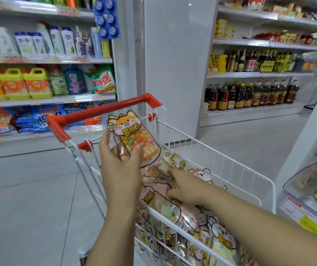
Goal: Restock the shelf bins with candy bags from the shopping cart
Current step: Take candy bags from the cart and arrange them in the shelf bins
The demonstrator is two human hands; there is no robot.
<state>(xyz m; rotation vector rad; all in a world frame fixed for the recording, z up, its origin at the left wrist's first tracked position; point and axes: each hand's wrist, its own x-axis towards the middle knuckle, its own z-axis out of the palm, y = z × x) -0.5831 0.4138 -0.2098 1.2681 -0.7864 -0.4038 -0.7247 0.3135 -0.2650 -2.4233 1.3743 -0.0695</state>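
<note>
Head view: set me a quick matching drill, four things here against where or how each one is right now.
Things:
1. left hand
2. right hand
3. cart handle
4. clear bin

States:
A. red, at the far end of the cart
B. at the picture's right edge
C. holds a candy bag up
D. reaches among the bags in the cart

Pairs: 1-C; 2-D; 3-A; 4-B

Cart (pixel 104 110) holds heaped candy bags (pixel 173 208)
</note>
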